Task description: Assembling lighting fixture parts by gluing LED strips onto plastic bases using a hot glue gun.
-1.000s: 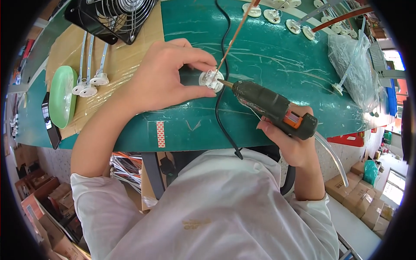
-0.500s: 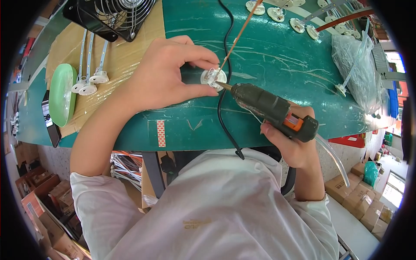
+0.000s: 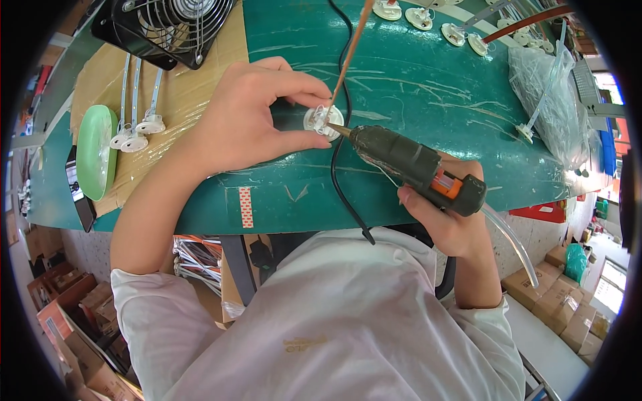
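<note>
Far to our left a smooth pale-green oval dish (image 3: 95,152) lies on a sheet of brown cardboard (image 3: 194,90), and just beside it lie three white round-based parts with long thin stems (image 3: 137,127), stems pointing away from us. Behind them stands a black fan with a wire grille (image 3: 167,27).

Our left hand (image 3: 251,117) rests on the scuffed teal counter (image 3: 414,87), thumb and forefinger curled narrowly to pinch a small white round fitting (image 3: 323,120) flat against it. The fitting sits just ahead of our chest, at this hand's fingertips, so the left hand is the nearer one. A thin copper-coloured rod (image 3: 349,50) rises from it and leans away to the right.

From the right comes a dark, matte glue gun (image 3: 418,167) with an orange trigger, its long axis slanting down-right to up-left, its metal nozzle touching the fitting's right edge. A black cord (image 3: 341,187) runs across the counter beneath it.

Our right hand (image 3: 445,224) is wrapped tight around the gun's grip, below the counter's near edge. Further right lie a crinkled clear plastic bag (image 3: 545,100) and a row of more white fittings (image 3: 428,17) at the back.
</note>
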Available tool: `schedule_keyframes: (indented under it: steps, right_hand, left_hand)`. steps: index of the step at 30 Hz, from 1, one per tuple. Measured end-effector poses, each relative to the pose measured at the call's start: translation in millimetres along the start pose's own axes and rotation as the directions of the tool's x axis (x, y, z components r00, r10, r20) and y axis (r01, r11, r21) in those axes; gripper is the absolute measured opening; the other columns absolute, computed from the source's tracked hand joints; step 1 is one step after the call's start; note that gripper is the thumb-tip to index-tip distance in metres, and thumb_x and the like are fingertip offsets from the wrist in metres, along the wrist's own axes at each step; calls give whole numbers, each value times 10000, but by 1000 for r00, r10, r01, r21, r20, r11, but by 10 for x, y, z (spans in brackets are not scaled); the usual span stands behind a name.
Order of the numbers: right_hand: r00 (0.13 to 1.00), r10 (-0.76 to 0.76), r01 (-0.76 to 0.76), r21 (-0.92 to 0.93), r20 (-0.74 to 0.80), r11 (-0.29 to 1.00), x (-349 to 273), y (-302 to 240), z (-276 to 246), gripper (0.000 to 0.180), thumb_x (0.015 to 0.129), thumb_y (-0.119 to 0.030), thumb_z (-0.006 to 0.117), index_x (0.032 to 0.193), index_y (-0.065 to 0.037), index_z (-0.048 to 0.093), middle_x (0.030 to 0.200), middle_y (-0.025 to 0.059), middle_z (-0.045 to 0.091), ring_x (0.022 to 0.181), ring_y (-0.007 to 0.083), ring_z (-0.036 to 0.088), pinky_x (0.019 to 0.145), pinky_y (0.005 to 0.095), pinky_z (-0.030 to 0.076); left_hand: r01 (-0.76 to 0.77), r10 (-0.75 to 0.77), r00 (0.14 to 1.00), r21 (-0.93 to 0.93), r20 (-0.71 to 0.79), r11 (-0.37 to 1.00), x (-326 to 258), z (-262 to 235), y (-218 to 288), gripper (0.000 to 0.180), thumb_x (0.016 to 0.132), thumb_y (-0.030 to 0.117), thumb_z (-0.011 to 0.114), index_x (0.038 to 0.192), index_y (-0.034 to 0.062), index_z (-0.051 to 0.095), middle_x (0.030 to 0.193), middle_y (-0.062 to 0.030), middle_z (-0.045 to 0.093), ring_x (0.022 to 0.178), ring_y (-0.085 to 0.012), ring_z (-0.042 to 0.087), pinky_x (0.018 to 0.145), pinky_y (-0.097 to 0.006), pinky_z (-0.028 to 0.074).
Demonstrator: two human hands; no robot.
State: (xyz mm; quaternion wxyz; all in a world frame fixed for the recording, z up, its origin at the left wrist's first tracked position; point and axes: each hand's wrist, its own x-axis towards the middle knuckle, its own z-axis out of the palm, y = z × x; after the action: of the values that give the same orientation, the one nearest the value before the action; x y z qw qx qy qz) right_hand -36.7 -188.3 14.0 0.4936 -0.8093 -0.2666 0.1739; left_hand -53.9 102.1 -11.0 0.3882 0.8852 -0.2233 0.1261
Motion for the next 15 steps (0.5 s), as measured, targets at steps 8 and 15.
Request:
schedule_keyframes:
  steps: [8, 15]
  right_hand:
    - [1000, -20, 19, -51, -15, 999, -13, -5, -7, 113, 695, -75, 747, 725, 11, 681, 632, 137, 592, 556, 278, 558, 509, 385, 427]
    - [995, -95, 92, -120, -19, 988, -10, 32, -25, 143, 696, -91, 750, 770, 22, 703, 648, 154, 603, 563, 297, 566, 523, 388, 440]
  left_hand:
    - [-2, 2, 999, -11, 35, 1000, 13, -30, 17, 477, 623, 141, 918, 1058, 52, 743, 905, -73, 767, 838, -213, 684, 752, -325, 545]
    - [87, -86, 992, -15, 97, 996, 35, -44, 62, 482, 622, 74, 905, 1075, 54, 742, 926, -55, 766, 873, -212, 672, 786, -326, 545]
